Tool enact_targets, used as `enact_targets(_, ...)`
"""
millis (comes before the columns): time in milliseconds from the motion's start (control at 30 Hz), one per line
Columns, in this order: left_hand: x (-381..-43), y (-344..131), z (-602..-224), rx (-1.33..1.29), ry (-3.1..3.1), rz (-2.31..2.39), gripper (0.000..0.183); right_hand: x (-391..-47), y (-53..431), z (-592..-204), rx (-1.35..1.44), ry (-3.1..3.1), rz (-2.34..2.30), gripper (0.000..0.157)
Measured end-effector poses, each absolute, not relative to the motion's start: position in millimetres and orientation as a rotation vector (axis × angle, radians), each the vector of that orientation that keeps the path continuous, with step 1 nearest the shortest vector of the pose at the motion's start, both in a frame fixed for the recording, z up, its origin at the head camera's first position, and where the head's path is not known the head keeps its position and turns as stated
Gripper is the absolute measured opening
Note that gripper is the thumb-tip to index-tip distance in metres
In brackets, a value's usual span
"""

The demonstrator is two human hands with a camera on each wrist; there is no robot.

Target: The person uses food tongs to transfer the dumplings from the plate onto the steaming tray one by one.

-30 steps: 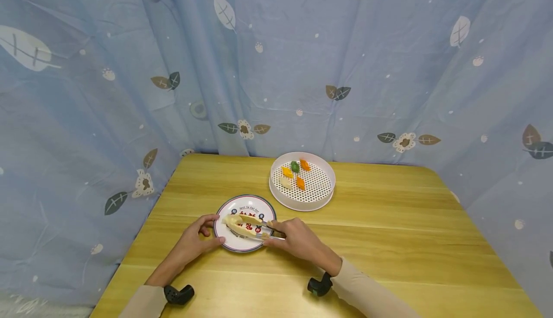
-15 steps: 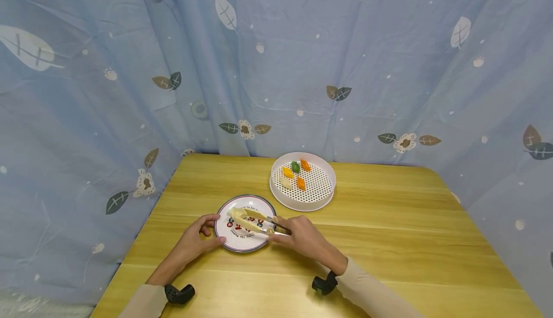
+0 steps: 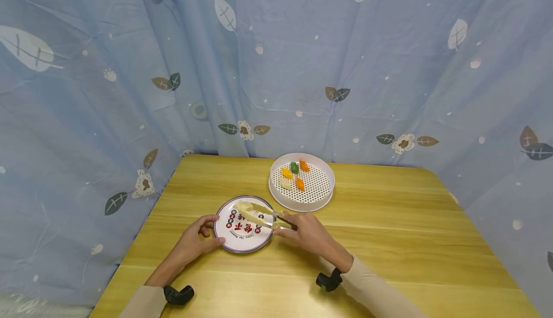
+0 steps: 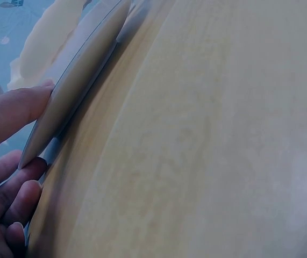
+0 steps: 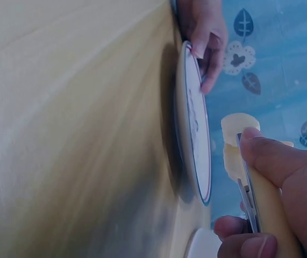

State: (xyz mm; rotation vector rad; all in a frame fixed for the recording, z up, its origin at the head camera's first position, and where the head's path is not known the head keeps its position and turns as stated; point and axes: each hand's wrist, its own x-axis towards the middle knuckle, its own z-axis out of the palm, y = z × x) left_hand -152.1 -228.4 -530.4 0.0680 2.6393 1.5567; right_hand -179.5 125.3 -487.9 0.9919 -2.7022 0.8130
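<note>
My left hand (image 3: 196,239) pinches the left rim of a white plate (image 3: 224,236) with red and blue print. In the left wrist view the thumb lies on top of the rim and fingers sit below its edge. My right hand (image 3: 308,234) grips metal tongs (image 3: 259,218) with pale yellow ends, held over the plate. At their tips is a pale cream lump (image 3: 243,206), close in colour to the tongs; its exact shape is hard to tell. In the right wrist view, thumb and fingers press the tongs' arms (image 5: 274,212) from both sides.
Behind the plate, slightly right, stands a round white steamer basket (image 3: 324,202) with a perforated floor. Several small dumpling-shaped pieces lie in it: orange (image 3: 300,184), yellow (image 3: 287,173), green (image 3: 294,168) and cream (image 3: 285,183). A leaf-patterned curtain (image 3: 294,68) hangs behind the wooden table (image 3: 389,227).
My right hand and the tongs have shifted right and slightly away, carrying the pale lump from the plate's left side toward its upper middle. The left hand and plate stay in place.
</note>
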Motion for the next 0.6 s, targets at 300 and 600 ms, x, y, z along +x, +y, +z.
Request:
enact_targets(300,-152,-228,-531,0.062,2.634,1.566,0.07,-182,136,-479,0.961,-2.634,0.827,0.026)
enact_targets(600,-151,-228,-528,0.059,2.628,1.565,0.07,-186,149,-473,0.893,-2.645,0.844,0.024)
